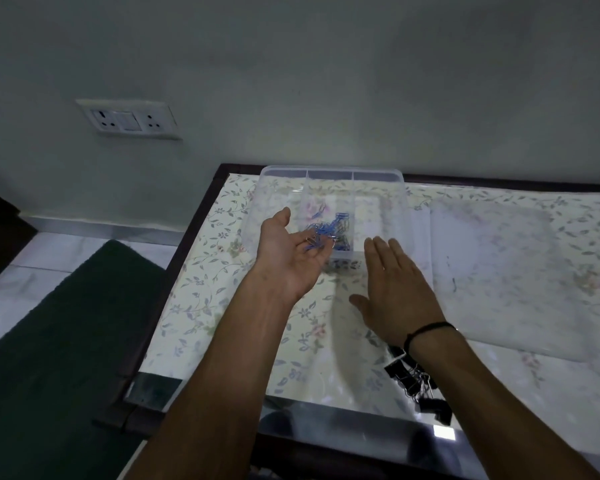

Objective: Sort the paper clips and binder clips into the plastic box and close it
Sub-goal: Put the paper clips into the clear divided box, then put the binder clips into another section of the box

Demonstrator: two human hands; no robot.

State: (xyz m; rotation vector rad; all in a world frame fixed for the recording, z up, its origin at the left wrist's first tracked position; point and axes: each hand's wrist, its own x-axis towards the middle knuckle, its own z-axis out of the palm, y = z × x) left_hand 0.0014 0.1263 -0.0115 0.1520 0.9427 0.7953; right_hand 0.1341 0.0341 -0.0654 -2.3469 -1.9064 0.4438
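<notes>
The person's left hand (291, 251), in the middle of the frame, is turned palm up and half cupped, with some blue paper clips (314, 241) lying on the fingers, just at the near edge of the clear plastic box (329, 178). The right hand (395, 289) hovers flat and spread, palm down, a little to the right of it, and holds nothing. The step in hand seems to be tipping these clips into the middle compartment, where more blue clips (336, 223) already lie. To do it well, the palm should tilt slowly over that compartment, so that no clip slides into the left section or falls over the wall; the free hand could steady the light box. The black binder clips (418, 382) are waiting in a pile at the lower right of the frame, partly under the right forearm, so the sorting is not finished. The lid (499, 271), a clear sheet, lies to the right of the box on the flowered table cover (208, 299). Nothing blocks the way, but the dim light and the transparent walls make the dividers hard to see.
</notes>
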